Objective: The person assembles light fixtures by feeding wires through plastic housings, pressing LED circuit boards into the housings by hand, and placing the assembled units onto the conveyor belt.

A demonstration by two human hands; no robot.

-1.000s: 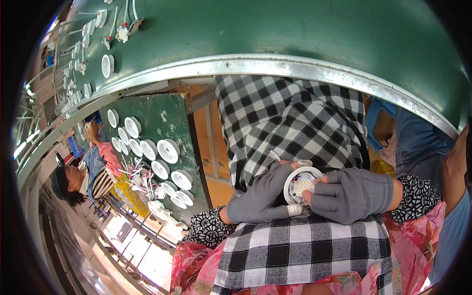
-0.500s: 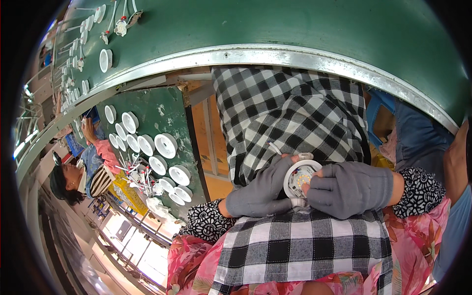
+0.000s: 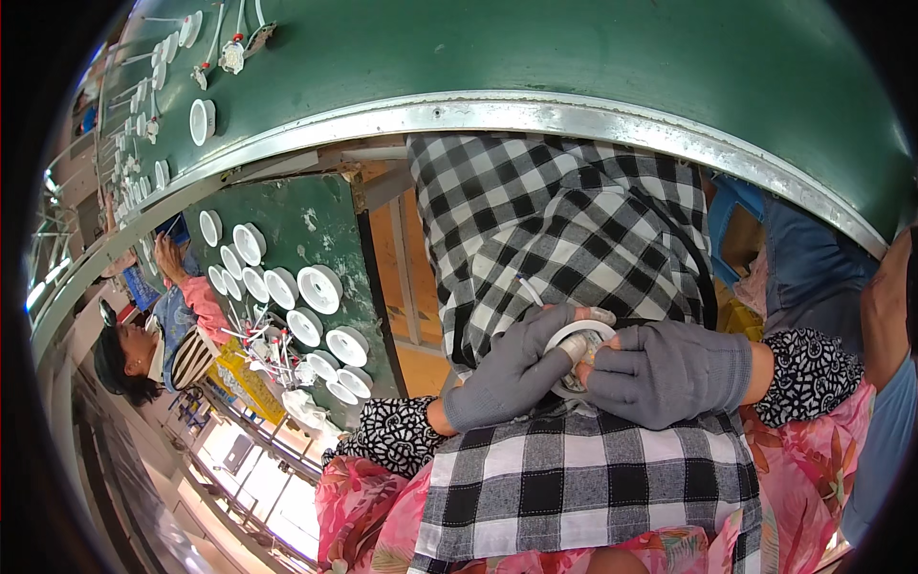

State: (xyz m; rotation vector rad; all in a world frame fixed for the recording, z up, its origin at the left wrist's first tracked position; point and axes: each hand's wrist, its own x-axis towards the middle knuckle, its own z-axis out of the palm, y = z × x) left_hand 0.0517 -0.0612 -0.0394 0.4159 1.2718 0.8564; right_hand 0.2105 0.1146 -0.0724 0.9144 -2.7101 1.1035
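Note:
Over my lap, both hands hold a round white LED downlight (image 3: 583, 326), tilted with its open face up. My left hand (image 3: 505, 375), in a grey fingerless glove, grips its left side. The left thumb, wrapped in white at the tip, reaches over the rim into the housing. Also gloved in grey, my right hand (image 3: 674, 373) has its fingers bent at the right side, fingertips inside by the circuit board. Fingers cover most of the board. A short white cable (image 3: 529, 289) sticks out beyond the left hand.
On a low green board (image 3: 325, 225) at the left lie several white lamp housings (image 3: 319, 289) and a heap of wired parts (image 3: 273, 349). Ahead runs a green worktable (image 3: 574, 48) with a metal edge (image 3: 497, 112). Another person (image 3: 143, 349) works at the far left.
My left thumb has moved from the lower rim up into the housing, beside the right fingertips. The downlight has tilted, and less of its board shows.

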